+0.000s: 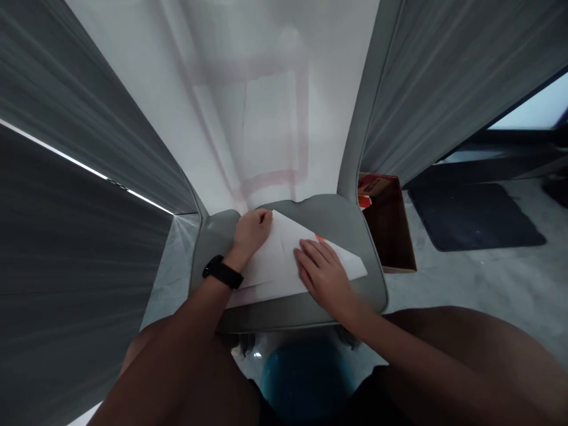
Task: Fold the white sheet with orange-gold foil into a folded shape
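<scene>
A folded sheet of white paper [284,263] lies on a grey padded seat [331,216], with a small orange-red patch [318,237] showing at its far edge. My left hand [251,232] is curled over the paper's upper left part, and a black wristband [222,272] circles that wrist. My right hand [323,276] lies on the paper's right part with its fingers spread. What lies under the paper is hidden.
A brown cardboard box [388,222] with red contents stands on the floor right of the seat. A dark mat [470,216] lies farther right. Grey curtains [66,177] rise at both sides, a white wall [266,118] stands ahead, and a round blue object [306,378] sits below.
</scene>
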Demonstrator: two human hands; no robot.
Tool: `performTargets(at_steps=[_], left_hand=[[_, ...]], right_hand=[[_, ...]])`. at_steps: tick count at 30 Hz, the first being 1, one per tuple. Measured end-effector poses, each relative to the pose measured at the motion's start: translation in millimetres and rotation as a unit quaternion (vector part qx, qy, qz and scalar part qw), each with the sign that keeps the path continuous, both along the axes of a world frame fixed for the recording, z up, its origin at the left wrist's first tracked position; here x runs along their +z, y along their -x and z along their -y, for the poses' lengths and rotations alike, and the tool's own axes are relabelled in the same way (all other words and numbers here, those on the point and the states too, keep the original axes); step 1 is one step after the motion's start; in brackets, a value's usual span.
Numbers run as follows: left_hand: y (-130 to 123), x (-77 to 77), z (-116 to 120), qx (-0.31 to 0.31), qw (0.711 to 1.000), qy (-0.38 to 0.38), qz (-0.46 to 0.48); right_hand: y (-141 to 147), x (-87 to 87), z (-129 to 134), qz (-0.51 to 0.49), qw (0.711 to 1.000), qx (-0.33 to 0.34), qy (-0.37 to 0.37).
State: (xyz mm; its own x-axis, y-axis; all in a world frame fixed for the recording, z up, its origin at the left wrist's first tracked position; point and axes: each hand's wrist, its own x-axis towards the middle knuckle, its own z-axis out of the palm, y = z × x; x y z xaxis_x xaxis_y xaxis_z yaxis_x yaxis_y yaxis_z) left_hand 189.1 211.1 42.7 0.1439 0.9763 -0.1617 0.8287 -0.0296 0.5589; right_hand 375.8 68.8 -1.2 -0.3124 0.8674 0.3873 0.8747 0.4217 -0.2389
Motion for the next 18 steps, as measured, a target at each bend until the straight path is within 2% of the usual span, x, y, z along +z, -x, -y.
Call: performTargets(at_steps=[5,9,12,15,18], left_hand=[[-4.6,4.2,4.8,0.008,0.996,-0.019,-0.090],[-5.1,7.0,8.4,-0.001,0.993,-0.030,-0.116],[-4.6,6.3,8.4,0.003,0.993,-0.032,-0.118],[-2.2,4.0,7.2,-0.003,0.996,-0.026,-0.081],[2.0,5.3,12.4,-0.017,0.996,-0.056,-0.074]], right_hand=[[0.7,0.6,-1.0,-0.010,0.999,0.001,0.031],[2.8,0.5,-1.5,0.002,1.000,-0.006,0.027],[5.0,-0.8,-1.4,0.013,1.000,-0.015,0.008],[6.9,-2.3,-1.4,0.012,1.000,-0.020,0.012],[8.4,-4.0,-1.6,0.001,0.999,-0.022,0.025]])
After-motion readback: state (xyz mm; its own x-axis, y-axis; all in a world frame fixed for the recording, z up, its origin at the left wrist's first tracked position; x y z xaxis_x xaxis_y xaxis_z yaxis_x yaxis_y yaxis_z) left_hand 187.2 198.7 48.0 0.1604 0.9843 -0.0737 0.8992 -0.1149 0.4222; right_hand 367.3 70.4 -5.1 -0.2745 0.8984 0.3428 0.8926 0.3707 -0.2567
